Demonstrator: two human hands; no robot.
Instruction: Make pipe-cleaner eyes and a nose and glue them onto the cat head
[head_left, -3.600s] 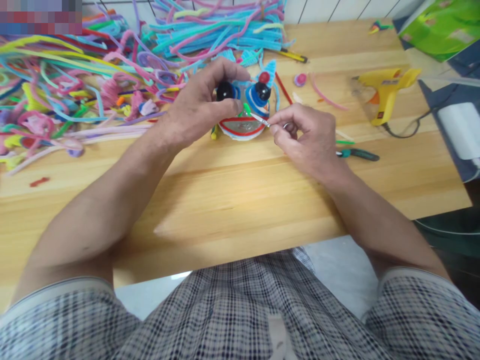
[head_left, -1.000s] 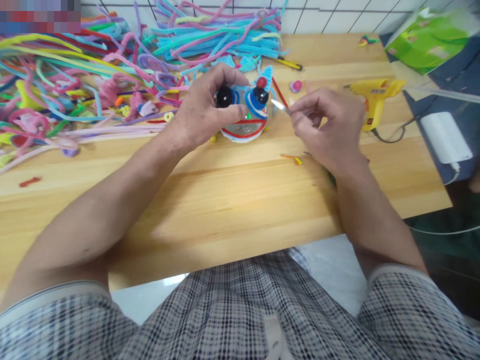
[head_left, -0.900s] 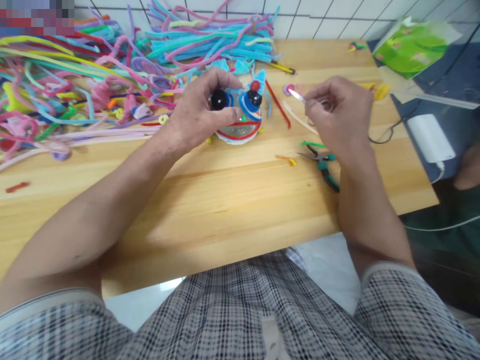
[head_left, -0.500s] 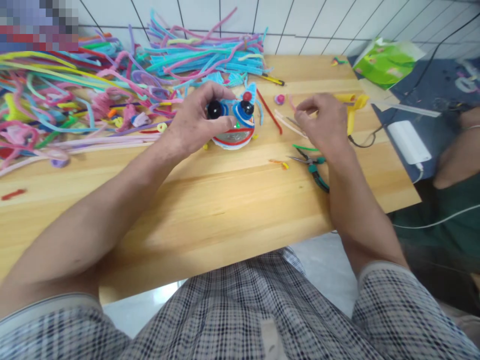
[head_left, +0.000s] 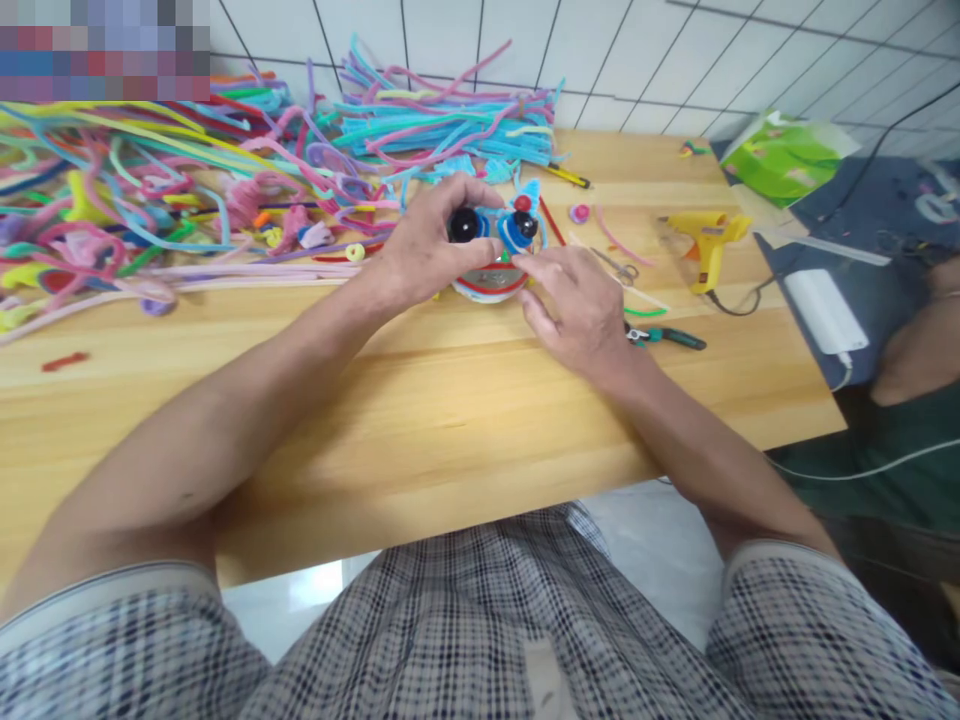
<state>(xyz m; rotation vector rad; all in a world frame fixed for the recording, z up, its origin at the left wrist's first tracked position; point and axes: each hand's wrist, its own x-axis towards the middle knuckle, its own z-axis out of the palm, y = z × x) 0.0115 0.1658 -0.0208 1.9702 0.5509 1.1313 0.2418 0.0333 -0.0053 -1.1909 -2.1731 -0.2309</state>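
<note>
My left hand (head_left: 431, 235) grips a fuzzy craft figure (head_left: 491, 285) from its left side, fingers behind it and thumb across the front. The figure has two black dome eyes with blue rims, a red ball on top, a red-edged mouth area and a white lower rim. My right hand (head_left: 577, 305) is at the figure's right side. Its index fingertip touches the figure under the right eye, while the thumb stands apart below and the other fingers are partly hidden. Pliers (head_left: 675, 338) with green-and-black handles lie beside my right wrist.
Piled pipe cleaners (head_left: 255, 200) cover the back left, with a mostly blue bundle (head_left: 457, 125) by the tiled wall. A yellow glue gun (head_left: 709, 240), scissors (head_left: 626, 270) and a utility knife (head_left: 570, 176) lie on the wooden table (head_left: 450, 420). Another person's arm (head_left: 919, 330) is at right.
My right hand has moved left from beside the glue gun to the figure, and its finger now touches it. My left hand keeps its hold. The view has shifted slightly.
</note>
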